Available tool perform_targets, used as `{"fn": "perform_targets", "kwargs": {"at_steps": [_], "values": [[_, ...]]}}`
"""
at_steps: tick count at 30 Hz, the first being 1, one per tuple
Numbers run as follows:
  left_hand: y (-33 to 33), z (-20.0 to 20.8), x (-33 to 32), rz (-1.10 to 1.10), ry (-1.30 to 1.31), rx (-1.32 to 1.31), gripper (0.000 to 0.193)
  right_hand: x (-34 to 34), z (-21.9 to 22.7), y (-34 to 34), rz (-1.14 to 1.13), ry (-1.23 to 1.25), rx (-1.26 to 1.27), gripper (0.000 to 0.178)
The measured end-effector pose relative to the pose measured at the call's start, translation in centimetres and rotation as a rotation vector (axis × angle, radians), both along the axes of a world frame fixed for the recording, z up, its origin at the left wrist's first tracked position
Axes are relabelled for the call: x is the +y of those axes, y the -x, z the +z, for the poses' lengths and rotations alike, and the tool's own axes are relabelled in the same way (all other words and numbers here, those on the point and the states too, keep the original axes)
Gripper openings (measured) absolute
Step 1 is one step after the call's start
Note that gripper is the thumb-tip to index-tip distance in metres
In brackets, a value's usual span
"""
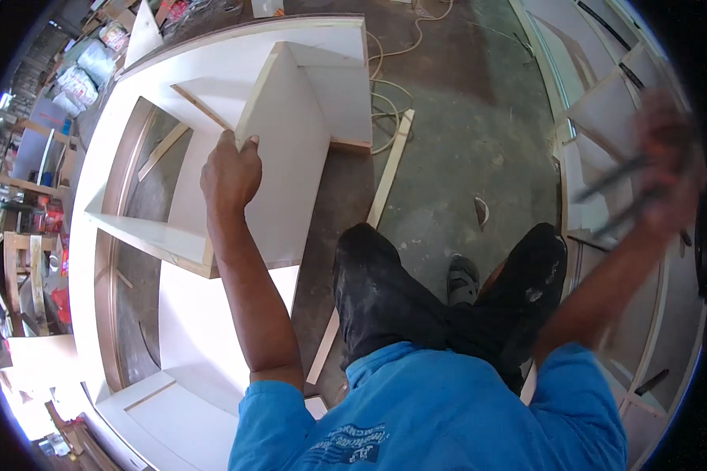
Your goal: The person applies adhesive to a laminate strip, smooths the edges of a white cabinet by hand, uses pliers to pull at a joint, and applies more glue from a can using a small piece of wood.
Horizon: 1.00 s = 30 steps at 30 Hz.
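Observation:
My left hand (pixel 232 169) is closed around the front edge of an upright white panel (pixel 287 157), its thumb on the panel's right face. This panel stands inside a white wooden cabinet frame (pixel 338 98) that lies on the floor to my left. A shorter white panel (pixel 153 235) crosses the frame near my left forearm. Out to the right, my right hand (pixel 668 173) is raised and smeared by motion. Two dark bars of a tool (pixel 617 182) stick out of it toward the left; its exact kind is too blurred to tell.
A long wooden strip (pixel 391 169) lies on the concrete floor beside my knee, with a pale cable (pixel 393 94) beyond it. Another white framed unit (pixel 597 94) runs along the right. Bags (pixel 78 82) and wood pieces (pixel 23 267) clutter the far left.

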<state>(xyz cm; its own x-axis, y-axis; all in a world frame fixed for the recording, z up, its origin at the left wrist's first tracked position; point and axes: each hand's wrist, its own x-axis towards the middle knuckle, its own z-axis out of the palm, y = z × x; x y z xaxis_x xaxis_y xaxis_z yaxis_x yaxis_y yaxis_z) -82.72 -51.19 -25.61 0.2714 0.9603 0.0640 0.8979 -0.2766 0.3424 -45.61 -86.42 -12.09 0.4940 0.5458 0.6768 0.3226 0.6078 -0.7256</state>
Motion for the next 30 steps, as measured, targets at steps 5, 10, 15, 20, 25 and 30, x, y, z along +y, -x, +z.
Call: {"fn": "perform_targets", "kwargs": {"at_steps": [5, 10, 15, 20, 25, 30], "values": [[-1.0, 0.3, -0.7, 0.033, -0.009, 0.04, 0.041, 12.7, -26.0, 9.5, 0.235, 0.856, 1.014, 0.03], [-1.2, -0.1, -0.5, 0.044, -0.029, 0.08, 0.039, 23.9, -37.8, 13.2, 0.529, 1.063, 1.071, 0.016], [-1.2, -1.2, -0.2, 0.059, -0.077, 0.0, 0.038, 29.6, -46.2, 14.7, 0.807, 0.824, 1.122, 0.013], [-1.7, -1.3, -0.6, 0.109, -0.121, 0.018, 0.039, 32.9, -55.2, 17.3, 0.557, 1.153, 1.009, 0.018], [-3.2, -1.8, -0.4, 0.093, -0.056, -0.076, 0.039, 36.8, -61.2, 13.6, 0.623, 0.981, 1.064, 0.024], [-2.3, -1.3, -0.7, 0.168, -0.063, 0.003, 0.04, 38.6, -58.3, 16.0, 0.681, 1.05, 1.021, 0.034]]}}
